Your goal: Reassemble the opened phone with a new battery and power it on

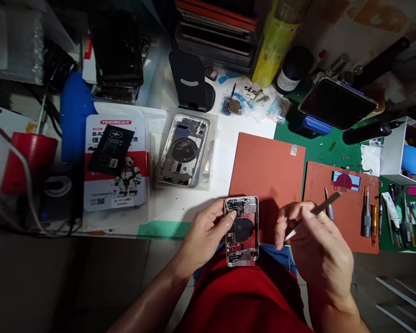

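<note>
My left hand (211, 231) grips an opened phone (251, 236) by its left side, thumb over the inner edge. The phone's frame is silver; red surfaces, a dark round patch and small circuit parts show inside. My right hand (326, 249) is closed around slim metal tweezers (300, 226), off to the right of the phone. The blunt end of the tweezers points up and right, the thin end down and left toward the phone. Both hands are in front of the brown mat (266, 166), with the phone over its near edge.
A second opened phone housing (183, 150) lies on a clear tray. Left of it, a black battery (111, 148) rests on a white-and-red tin (97, 189). Screwdrivers (366, 215) lie on the right mat (346, 231). A phone (339, 102) leans on a blue holder; a black stand (187, 78) is at the back.
</note>
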`<state>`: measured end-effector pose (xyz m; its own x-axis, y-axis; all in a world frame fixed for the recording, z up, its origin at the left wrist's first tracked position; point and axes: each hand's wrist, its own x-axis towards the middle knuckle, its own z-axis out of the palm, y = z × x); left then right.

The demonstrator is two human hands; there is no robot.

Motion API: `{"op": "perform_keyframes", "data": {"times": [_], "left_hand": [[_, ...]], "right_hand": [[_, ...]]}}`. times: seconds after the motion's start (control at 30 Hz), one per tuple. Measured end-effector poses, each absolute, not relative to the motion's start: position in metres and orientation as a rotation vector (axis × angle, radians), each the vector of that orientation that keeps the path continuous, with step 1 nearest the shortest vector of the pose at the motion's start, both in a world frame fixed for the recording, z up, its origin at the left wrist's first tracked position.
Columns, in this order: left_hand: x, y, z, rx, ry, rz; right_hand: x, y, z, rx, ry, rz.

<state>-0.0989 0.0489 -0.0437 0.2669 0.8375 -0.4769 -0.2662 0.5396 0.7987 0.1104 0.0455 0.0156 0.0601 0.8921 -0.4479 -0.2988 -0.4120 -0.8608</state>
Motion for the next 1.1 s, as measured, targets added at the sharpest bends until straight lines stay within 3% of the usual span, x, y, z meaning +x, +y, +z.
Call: {"op": "perform_keyframes", "data": {"times": [0.2, 1.1], "left_hand": [[-0.098, 0.05, -0.043, 0.667, 1.038, 0.832], [-0.097, 0.05, -0.045, 0.701, 1.01, 0.843]], "right_hand": [[0.081, 0.043, -0.009, -1.773, -1.141, 1.231], [0.066, 0.049, -0.013, -1.823, -1.257, 1.215]]}}
